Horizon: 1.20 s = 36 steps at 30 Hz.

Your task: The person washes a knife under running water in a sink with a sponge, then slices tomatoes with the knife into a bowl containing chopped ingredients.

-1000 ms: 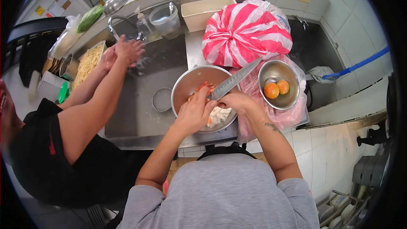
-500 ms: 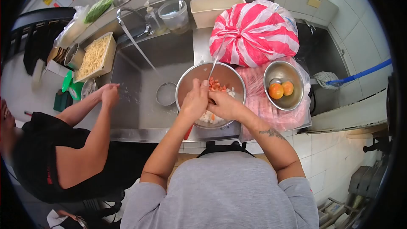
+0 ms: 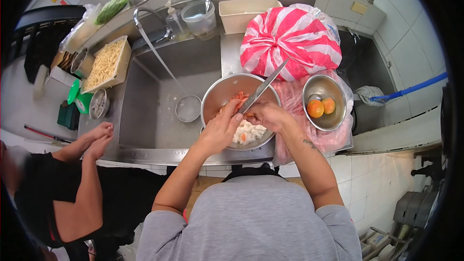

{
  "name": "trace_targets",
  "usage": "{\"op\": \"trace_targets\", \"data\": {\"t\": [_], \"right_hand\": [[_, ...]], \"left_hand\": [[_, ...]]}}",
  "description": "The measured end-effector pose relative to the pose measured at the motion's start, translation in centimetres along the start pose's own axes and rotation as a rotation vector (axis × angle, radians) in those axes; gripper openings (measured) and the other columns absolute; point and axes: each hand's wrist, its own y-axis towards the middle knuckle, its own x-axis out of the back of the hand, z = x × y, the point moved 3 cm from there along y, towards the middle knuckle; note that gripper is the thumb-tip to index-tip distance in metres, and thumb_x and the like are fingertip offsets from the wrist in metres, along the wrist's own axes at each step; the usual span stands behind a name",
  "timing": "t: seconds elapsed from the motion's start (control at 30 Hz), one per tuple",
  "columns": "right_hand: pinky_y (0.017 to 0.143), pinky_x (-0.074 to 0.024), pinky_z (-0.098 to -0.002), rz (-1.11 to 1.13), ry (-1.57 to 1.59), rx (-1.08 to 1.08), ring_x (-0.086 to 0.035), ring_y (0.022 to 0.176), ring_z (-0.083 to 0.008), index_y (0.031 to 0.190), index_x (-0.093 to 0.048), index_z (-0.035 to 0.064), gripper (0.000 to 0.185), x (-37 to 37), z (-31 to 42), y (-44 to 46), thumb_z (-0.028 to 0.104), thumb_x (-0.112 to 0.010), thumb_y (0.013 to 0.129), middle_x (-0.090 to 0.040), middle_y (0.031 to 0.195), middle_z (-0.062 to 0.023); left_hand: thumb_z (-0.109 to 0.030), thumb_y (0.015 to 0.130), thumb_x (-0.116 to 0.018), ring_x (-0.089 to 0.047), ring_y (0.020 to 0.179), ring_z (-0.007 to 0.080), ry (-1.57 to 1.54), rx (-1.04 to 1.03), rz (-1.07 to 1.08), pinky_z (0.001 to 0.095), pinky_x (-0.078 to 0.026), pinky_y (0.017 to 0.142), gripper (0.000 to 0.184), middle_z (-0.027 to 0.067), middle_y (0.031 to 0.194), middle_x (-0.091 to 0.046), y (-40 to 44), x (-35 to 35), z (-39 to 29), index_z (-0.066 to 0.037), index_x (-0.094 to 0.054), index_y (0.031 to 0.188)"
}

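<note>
My left hand (image 3: 220, 131) is closed on the knife (image 3: 265, 87) near the base of its blade, which points up and right over a metal bowl (image 3: 209, 97). Close beside it, my right hand (image 3: 270, 116) has curled fingers over the bowl; what they hold is mostly hidden. Orange-red chopped pieces (image 3: 239, 96) and a white chopped heap (image 3: 249, 133) lie inside the bowl. To the right, a smaller metal bowl (image 3: 320, 83) holds two whole orange-red tomatoes (image 3: 315, 108) on pink plastic-wrapped packs (image 3: 288, 92).
Left is a sink (image 3: 145, 101) with a running faucet (image 3: 140, 25) and strainer (image 3: 188, 108). A co-worker's hands (image 3: 100, 137) are at its front-left edge. Beyond stand a noodle tray (image 3: 121, 70) and green scale (image 3: 83, 101). A striped bag (image 3: 290, 43) sits behind the bowls.
The knife blade has swung from upright to tilted up-right compared with half a second ago. The co-worker's hands have moved from the faucet down to the sink's front-left edge.
</note>
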Motion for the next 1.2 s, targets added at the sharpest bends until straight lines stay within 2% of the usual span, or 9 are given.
{"op": "trace_targets", "data": {"t": [0.17,0.27,0.37,0.5,0.63,0.7,0.77,1.07,1.2], "right_hand": [[0.050,-0.0292,-0.0221,-0.001,-0.014,-0.018,-0.043,0.062,-0.0087,0.093,-0.060,0.0021,0.011,-0.3,-0.4,0.5,0.005,-0.055,0.083,-0.051,0.076,-0.0015],[0.053,-0.0310,-0.0225,-0.021,-0.055,0.024,-0.043,0.063,-0.0092,0.097,-0.058,0.0018,0.014,0.0,-0.7,1.2,0.007,-0.055,0.084,-0.050,0.075,-0.0008],[0.054,-0.0326,-0.0231,-0.082,-0.217,0.013,-0.043,0.063,-0.0092,0.099,-0.056,0.0009,0.016,-0.7,-0.7,1.0,0.009,-0.054,0.086,-0.049,0.074,-0.0003],[0.056,-0.0370,-0.0240,-0.049,-0.273,0.073,-0.046,0.064,-0.0100,0.101,-0.057,-0.0006,0.018,-1.6,-1.3,1.3,0.011,-0.052,0.088,-0.052,0.078,-0.0013],[0.063,-0.0427,-0.0245,-0.257,-0.256,0.212,-0.051,0.068,-0.0110,0.105,-0.058,-0.0017,0.020,-0.5,-0.7,1.0,0.009,-0.052,0.090,-0.057,0.083,-0.0036],[0.066,-0.0448,-0.0245,-0.278,-0.111,0.166,-0.053,0.071,-0.0114,0.108,-0.058,-0.0021,0.021,-0.4,-0.5,0.9,0.008,-0.052,0.091,-0.059,0.085,-0.0046],[0.065,-0.0450,-0.0245,-0.271,-0.123,0.203,-0.053,0.071,-0.0112,0.107,-0.058,-0.0019,0.020,-0.7,-0.4,1.0,0.007,-0.052,0.091,-0.058,0.085,-0.0043],[0.061,-0.0444,-0.0247,-0.305,-0.362,0.315,-0.053,0.067,-0.0111,0.109,-0.058,-0.0034,0.022,-2.9,-0.7,1.6,0.003,-0.051,0.088,-0.057,0.079,-0.0042],[0.060,-0.0452,-0.0265,-0.377,-0.455,0.302,-0.054,0.064,-0.0124,0.104,-0.059,-0.0044,0.020,-2.9,-1.0,2.0,0.001,-0.051,0.086,-0.057,0.075,-0.0049]], "left_hand": [[-0.031,0.097,-0.037,-0.058,0.097,0.0427,-0.105,-0.010,-0.015,0.0482,-0.045,0.083,0.038,0.0267,0.108,-0.057,0.5,0.7,-0.7,-0.002,-0.036,0.121],[-0.031,0.099,-0.035,-0.057,0.100,0.0435,0.003,0.050,-0.072,0.0464,-0.044,0.084,0.031,0.0269,0.105,-0.057,0.9,0.3,-0.7,-0.005,-0.034,0.116],[-0.030,0.096,-0.041,-0.058,0.092,0.0445,0.021,0.096,-0.137,0.0509,-0.046,0.076,0.034,0.0276,0.104,-0.058,1.6,-0.3,-0.1,-0.002,-0.037,0.114],[-0.037,0.097,-0.035,-0.060,0.090,0.0436,-0.042,0.166,-0.146,0.0505,-0.046,0.075,0.040,0.0279,0.109,-0.057,2.3,-0.1,0.8,-0.004,-0.036,0.120],[-0.042,0.098,-0.028,-0.058,0.099,0.0430,-0.334,0.338,0.032,0.0478,-0.044,0.082,0.047,0.0269,0.115,-0.056,1.3,1.8,1.0,-0.007,-0.033,0.129],[-0.041,0.098,-0.027,-0.057,0.103,0.0426,-0.282,0.274,0.055,0.0464,-0.044,0.086,0.048,0.0261,0.117,-0.055,0.8,1.8,1.0,-0.007,-0.032,0.131],[-0.040,0.098,-0.029,-0.057,0.104,0.0421,-0.053,0.028,-0.032,0.0453,-0.043,0.087,0.047,0.0253,0.118,-0.055,0.7,0.8,1.9,-0.007,-0.032,0.132],[-0.035,0.097,-0.036,-0.063,0.091,0.0380,-0.152,0.152,-0.121,0.0453,-0.047,0.078,0.035,0.0201,0.097,-0.063,1.6,0.7,1.1,-0.005,-0.035,0.115],[-0.037,0.097,-0.035,-0.064,0.087,0.0382,-0.154,0.211,-0.171,0.0461,-0.047,0.076,0.035,0.0225,0.090,-0.063,1.8,0.7,0.4,-0.003,-0.036,0.108]]}}
